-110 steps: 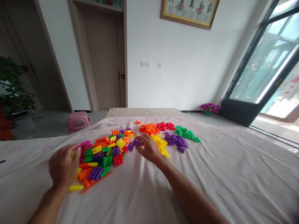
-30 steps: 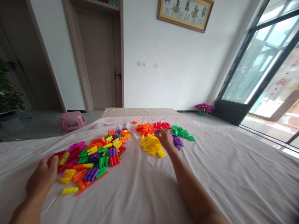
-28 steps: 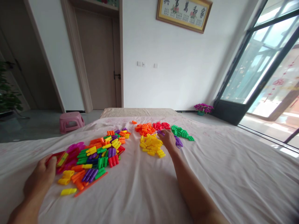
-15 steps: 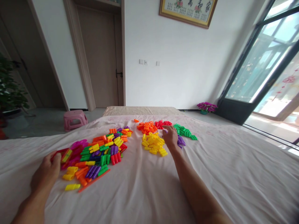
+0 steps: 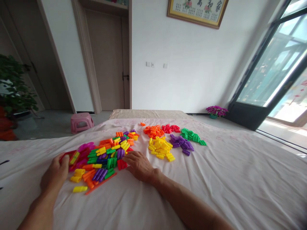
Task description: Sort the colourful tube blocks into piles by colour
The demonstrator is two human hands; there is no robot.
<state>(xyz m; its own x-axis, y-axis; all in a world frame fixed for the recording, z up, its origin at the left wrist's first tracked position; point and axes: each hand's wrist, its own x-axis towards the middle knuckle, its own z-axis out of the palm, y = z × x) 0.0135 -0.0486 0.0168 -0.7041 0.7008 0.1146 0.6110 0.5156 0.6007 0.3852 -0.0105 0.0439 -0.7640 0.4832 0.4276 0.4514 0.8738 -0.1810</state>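
My left hand is closed on a red plastic piece at the left end of a mixed pile of toy blocks. A yellow block shows beside its thumb. My right hand lies at the pile's right edge, fingers stretched out and thumb apart, reaching red blocks; its fingertips partly cover them. Purple blocks and orange blocks lie at the pile's near side. Pink translucent plastic pieces rest beside the left hand.
Single-colour heaps lie to the right: yellow blocks, orange blocks, red blocks, purple blocks and green blocks. A wrinkled pale cloth covers the surface. A pink stool stands beyond its left edge.
My right hand has moved left and nearer, from the purple heap to the mixed pile's red blocks. The purple heap is now uncovered. My left hand keeps its hold; the view has shifted slightly.
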